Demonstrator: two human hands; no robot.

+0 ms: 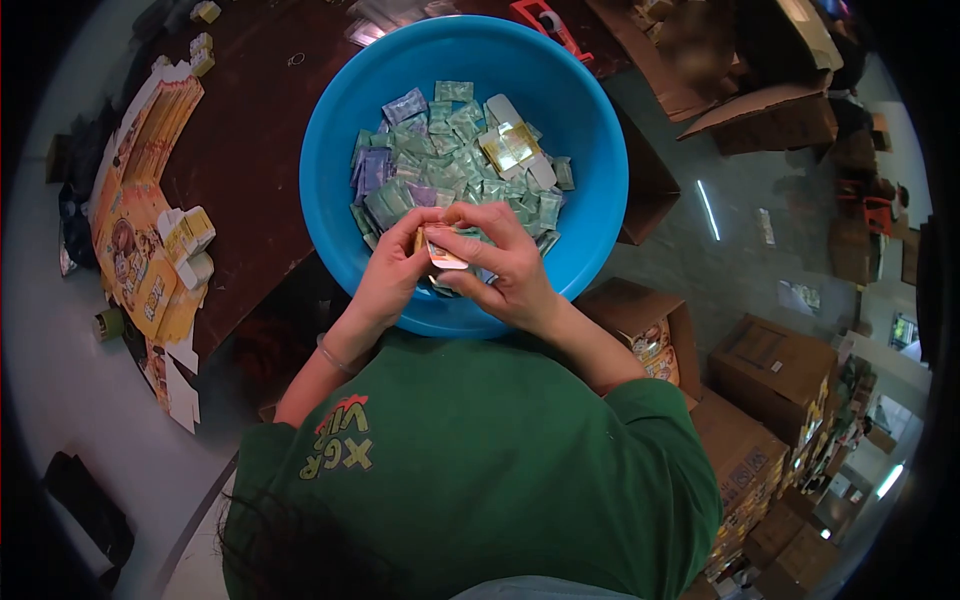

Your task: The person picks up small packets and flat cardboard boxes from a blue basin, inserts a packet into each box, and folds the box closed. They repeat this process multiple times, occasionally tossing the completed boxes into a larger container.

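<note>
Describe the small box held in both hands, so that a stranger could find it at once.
Find the big blue basin on the dark table. At its near rim, the left hand and the right hand meet around a small box. Unlike the green and purple sachets inside the basin, it is pale with orange print.

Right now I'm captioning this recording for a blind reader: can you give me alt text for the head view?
Both hands, the left hand and right hand, hold a small packet over a blue basin full of small green and purple sachets. The person wears a green shirt; flat printed cartons lie on the dark table, cardboard boxes stand nearby.
</note>
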